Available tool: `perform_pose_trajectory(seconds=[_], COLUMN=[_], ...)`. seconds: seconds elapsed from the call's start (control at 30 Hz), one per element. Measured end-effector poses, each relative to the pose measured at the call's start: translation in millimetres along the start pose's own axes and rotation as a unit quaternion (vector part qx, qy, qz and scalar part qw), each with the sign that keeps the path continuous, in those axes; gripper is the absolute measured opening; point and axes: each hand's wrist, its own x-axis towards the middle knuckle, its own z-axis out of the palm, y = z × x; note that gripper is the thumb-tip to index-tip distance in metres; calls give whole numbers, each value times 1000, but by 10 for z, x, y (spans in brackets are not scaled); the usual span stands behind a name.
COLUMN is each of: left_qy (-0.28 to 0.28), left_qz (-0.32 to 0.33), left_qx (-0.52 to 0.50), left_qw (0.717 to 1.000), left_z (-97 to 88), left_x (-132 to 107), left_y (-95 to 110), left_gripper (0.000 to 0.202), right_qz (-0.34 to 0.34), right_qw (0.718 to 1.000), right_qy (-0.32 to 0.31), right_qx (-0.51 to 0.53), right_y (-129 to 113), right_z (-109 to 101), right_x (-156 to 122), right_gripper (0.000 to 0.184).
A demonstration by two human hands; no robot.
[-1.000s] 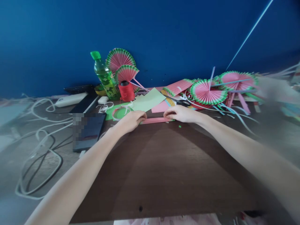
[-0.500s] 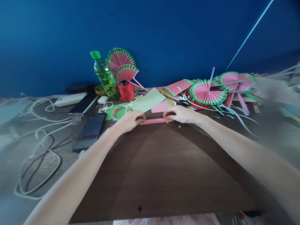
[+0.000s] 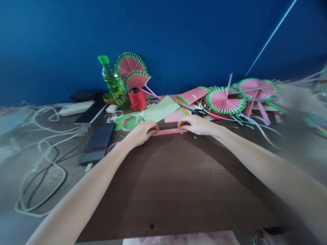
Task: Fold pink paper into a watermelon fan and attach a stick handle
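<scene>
A narrow folded strip of pink paper (image 3: 168,131) lies across the dark table, with a bit of green at its ends. My left hand (image 3: 143,132) pinches its left end, fingers closed. At the other end my right hand (image 3: 196,125) pinches it too, thumb and fingertips together. Just behind the strip are a light green sheet (image 3: 162,108) and pink paper (image 3: 172,117). Black-handled scissors (image 3: 198,111) rest behind my right hand. A tiny green paper scrap (image 3: 195,137) sits on the table near it.
Pleated pink-and-green fans (image 3: 226,100) pile up at the back right, with white strips (image 3: 263,131) trailing. A green bottle (image 3: 113,83) and a red thread spool (image 3: 137,98) stand at the back left. A tablet-like dark device (image 3: 98,143) and looped white cables (image 3: 65,170) lie left.
Both hands stay on the ends of the pink strip. My left forearm has shifted slightly, uncovering a little more of the cable end beside the dark device.
</scene>
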Motion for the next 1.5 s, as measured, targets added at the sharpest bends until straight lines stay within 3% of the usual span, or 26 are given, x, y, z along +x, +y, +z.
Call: perform_pose_trajectory(seconds=[0.17,0.37,0.53,0.67,0.83,0.97,1.2,1.5], left_qy=[13,-18,-51,-43,-31,-16,-29,-11], left_qz=[25,69,88,88,98,106,13,-78], left_qx=[17,75,136,187,256,302,339,304], left_qw=[999,995,985,977,961,947,940,949], left_z=[35,52,42,44,83,110,177,300], left_x=[0,7,6,-2,-28,-46,-74,-90], left_y=[1,15,44,112,183,288,567,696], left_gripper=[14,45,57,55,51,43,34,34], right_qz=[0,-54,-118,-144,-63,-14,25,30], right_qw=[1000,998,982,962,931,916,923,936], right_qy=[7,21,47,45,14,-11,-13,53], right_qx=[-3,-26,-137,-228,-359,-402,-384,-346], right_y=[-18,-41,-44,-148,-495,-704,-754,-662], right_z=[7,28,91,145,226,271,291,370], right_x=[-8,-12,-37,-79,-152,-198,-206,-209], right_gripper=[10,11,28,36,31,29,33,31])
